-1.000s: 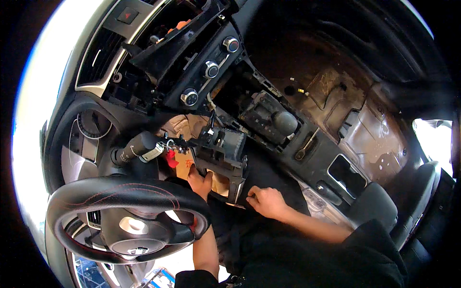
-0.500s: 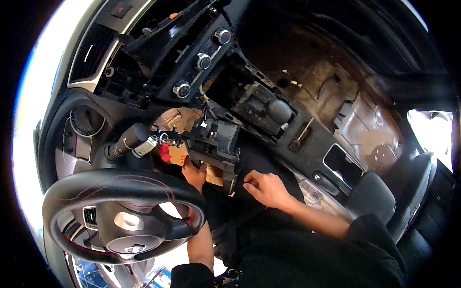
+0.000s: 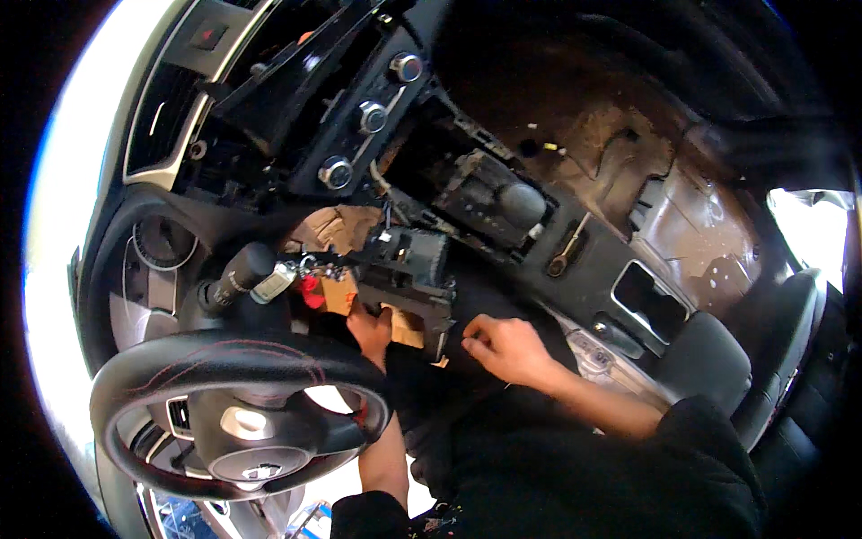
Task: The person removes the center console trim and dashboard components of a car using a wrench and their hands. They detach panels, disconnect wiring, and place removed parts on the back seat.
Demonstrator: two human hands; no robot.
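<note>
My left hand (image 3: 369,332) reaches past the right side of the steering wheel (image 3: 238,359). It grips the left edge of a black plastic trim panel (image 3: 409,292) with a rectangular opening; its thumb shows and the other fingers are partly hidden. Just right of the panel, and apart from it, my right hand (image 3: 512,349) hovers over my dark clothing with its fingers curled in. Whatever those fingers may hold is hidden. Keys with a grey fob (image 3: 273,282) and a red tag (image 3: 312,292) hang by the steering column, left of the panel.
A stripped centre console with a gear knob (image 3: 521,205) runs along the right. On it lies a ratchet wrench (image 3: 567,247), near a cup holder frame (image 3: 648,301). Climate knobs (image 3: 373,117) sit above. Bare metal floor (image 3: 705,229) and a seat (image 3: 705,359) lie farther right.
The whole view has shifted slightly. My right hand's fingers are curled in a little more. My left hand stays at the panel's edge.
</note>
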